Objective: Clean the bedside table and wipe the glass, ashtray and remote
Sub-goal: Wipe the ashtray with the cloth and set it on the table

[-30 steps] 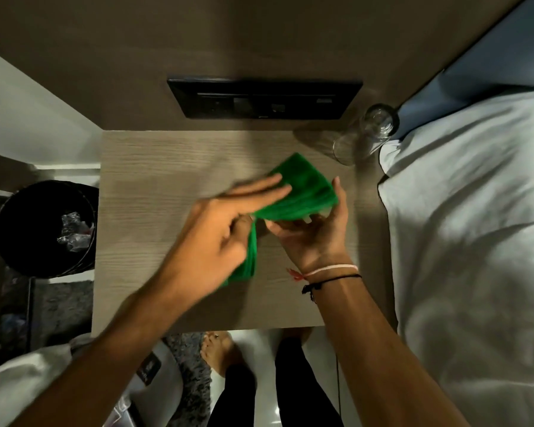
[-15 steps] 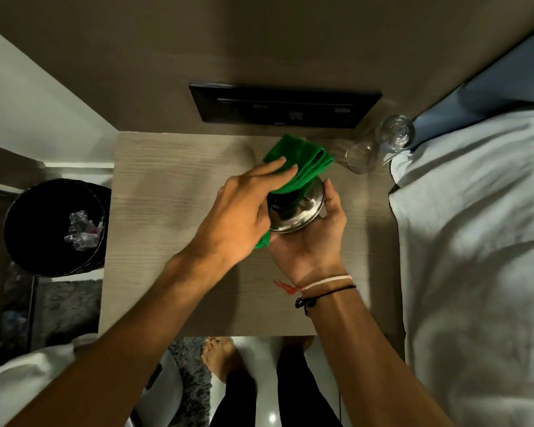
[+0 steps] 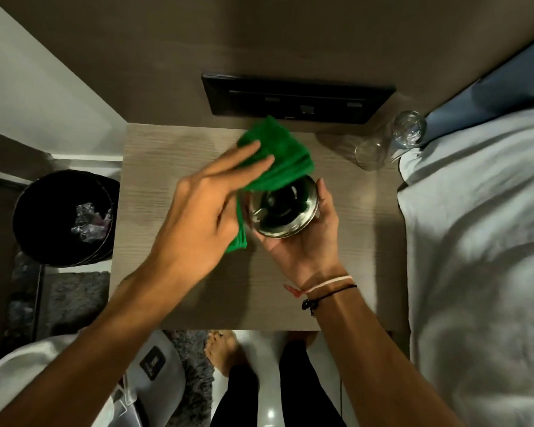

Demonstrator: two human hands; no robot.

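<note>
Cupping a shiny round metal ashtray (image 3: 282, 208), right hand (image 3: 302, 238); left hand (image 3: 198, 217) pinches green cloth (image 3: 278, 158).

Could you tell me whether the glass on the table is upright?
Upright: the glass stands on its base on the bedside table.

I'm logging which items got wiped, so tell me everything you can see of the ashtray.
The ashtray is round, shiny metal with a dark centre. It is held above the bedside table, tilted toward the camera, in the right hand. The green cloth, in the left hand, covers its far rim.
</note>
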